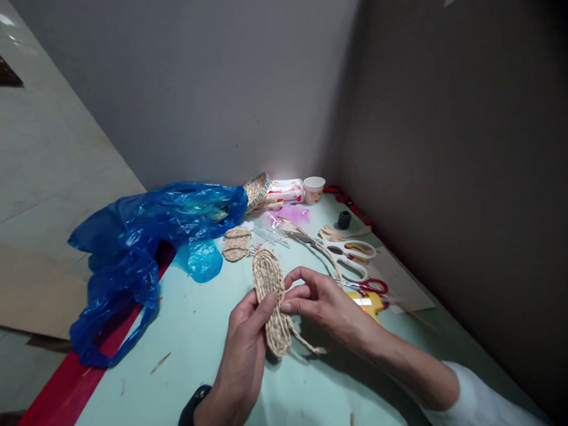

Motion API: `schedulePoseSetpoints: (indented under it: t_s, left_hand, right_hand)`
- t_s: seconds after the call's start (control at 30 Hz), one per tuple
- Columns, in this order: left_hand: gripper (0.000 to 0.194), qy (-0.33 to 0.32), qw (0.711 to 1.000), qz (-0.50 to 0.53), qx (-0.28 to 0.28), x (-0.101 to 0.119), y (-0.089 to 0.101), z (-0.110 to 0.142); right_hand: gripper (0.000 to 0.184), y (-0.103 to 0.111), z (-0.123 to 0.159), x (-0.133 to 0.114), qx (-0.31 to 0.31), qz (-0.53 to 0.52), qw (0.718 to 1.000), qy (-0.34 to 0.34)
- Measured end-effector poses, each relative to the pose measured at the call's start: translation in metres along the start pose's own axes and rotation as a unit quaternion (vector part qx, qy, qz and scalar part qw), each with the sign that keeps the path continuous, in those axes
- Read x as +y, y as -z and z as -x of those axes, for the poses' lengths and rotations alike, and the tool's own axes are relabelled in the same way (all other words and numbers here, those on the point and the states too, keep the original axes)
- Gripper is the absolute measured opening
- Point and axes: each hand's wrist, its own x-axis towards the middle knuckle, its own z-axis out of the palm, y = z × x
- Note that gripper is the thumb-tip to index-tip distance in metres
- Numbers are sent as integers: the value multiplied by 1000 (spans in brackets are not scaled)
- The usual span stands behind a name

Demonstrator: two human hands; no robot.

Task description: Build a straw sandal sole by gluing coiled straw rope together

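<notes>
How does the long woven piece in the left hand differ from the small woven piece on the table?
The long piece is slender; the small piece is squat. The long piece is held in the left hand, while the small piece lies on the table. A loose strand trails from the long piece; the small piece shows dark stripes. Both are straw-coloured.

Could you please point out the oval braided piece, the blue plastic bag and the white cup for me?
Oval braided piece (274,282): head view, on its coiled upper half.
Blue plastic bag (157,220): head view, on its crumpled body.
White cup (314,193): head view, on its outer wall.
</notes>
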Motion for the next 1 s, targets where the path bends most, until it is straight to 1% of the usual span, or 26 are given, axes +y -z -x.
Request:
schedulePoseSetpoints:
  t_s: [0.1, 0.2, 0.3, 0.4, 0.5, 0.6, 0.7, 0.8, 0.87, 1.0]
  left_hand:
    - [34, -3, 1000, 2, -2, 3, 1, 1]
    - [34, -2, 999, -34, -13, 4, 3, 2]
    - [34, 0, 998, -61, -17, 3, 4, 1]
    - [34, -4, 997, -79, -6, 1, 4, 0]
    - [33, -10, 996, -84, 8, 1, 2, 0]
    - [35, -9, 997, -76, 7, 2, 1, 1]
    - [41, -5, 998, -65, 2, 3, 1, 1]
    - [43, -8, 998, -67, 13, 1, 2, 1]
    - [45, -10, 997, -76, 25, -1, 3, 2]
    - [47, -16, 992, -122, 42, -5, 2, 6]
  right_hand:
    - [31, 4, -3, -2, 3, -14, 1000, 11]
    - [36, 7, -5, -2, 2, -21, 999, 30]
    - [33, 8, -7, -2, -2, -11, 999, 51]
    - [27, 7, -7, -3, 4, 19, 996, 83]
    - [21, 9, -7, -3, 32, 70, 991, 113]
    - [27, 11, -7, -2, 55, 110, 985, 122]
    - [32, 13, -8, -3, 21, 115, 987, 112]
    - [36, 13, -7, -4, -17, 103, 990, 95]
    - [37, 13, -7, -5, -23, 92, 992, 88]
    - [29, 11, -6, -4, -22, 66, 993, 92]
